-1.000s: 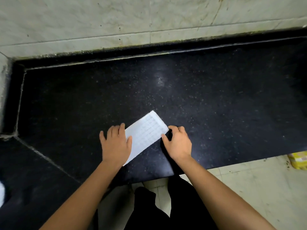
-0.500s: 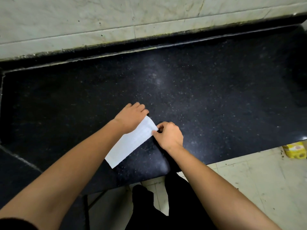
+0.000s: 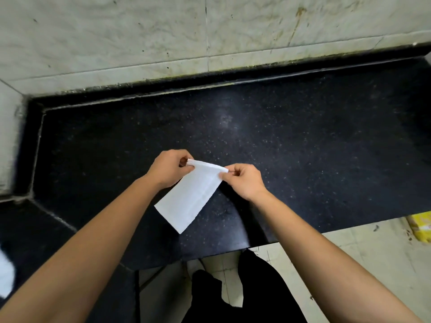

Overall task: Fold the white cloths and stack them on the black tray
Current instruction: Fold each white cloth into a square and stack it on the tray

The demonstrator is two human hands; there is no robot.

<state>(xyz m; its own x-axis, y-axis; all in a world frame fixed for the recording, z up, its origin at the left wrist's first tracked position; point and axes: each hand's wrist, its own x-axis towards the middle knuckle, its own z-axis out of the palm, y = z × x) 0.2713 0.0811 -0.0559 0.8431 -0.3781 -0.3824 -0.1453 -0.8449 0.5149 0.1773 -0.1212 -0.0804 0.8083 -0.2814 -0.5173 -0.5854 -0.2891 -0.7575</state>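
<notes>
Head view: folded white cloth (image 3: 193, 194) sits at the centre of the frame, over a black speckled stone countertop (image 3: 303, 148), as a long narrow strip running diagonally from the hands down toward the counter's front edge. Left hand (image 3: 169, 167) pinches the far-left corner of the strip between thumb and curled fingers; right hand (image 3: 245, 180) pinches the far-right corner the same way, so both hands are closed on the cloth. The far short edge is stretched taut between the two hands and lifted off the stone. The near end points to the lower left; contact with the countertop there cannot be told. Pale tiled wall (image 3: 140, 43) behind the counter, dark grimy seam at the joint. A blurred white patch (image 3: 5, 276) at the left edge, not identifiable. Yellow packet (image 3: 419, 227) on the light floor tiles (image 3: 373, 264) at right. Dark trousers (image 3: 245, 287) below the counter edge.
</notes>
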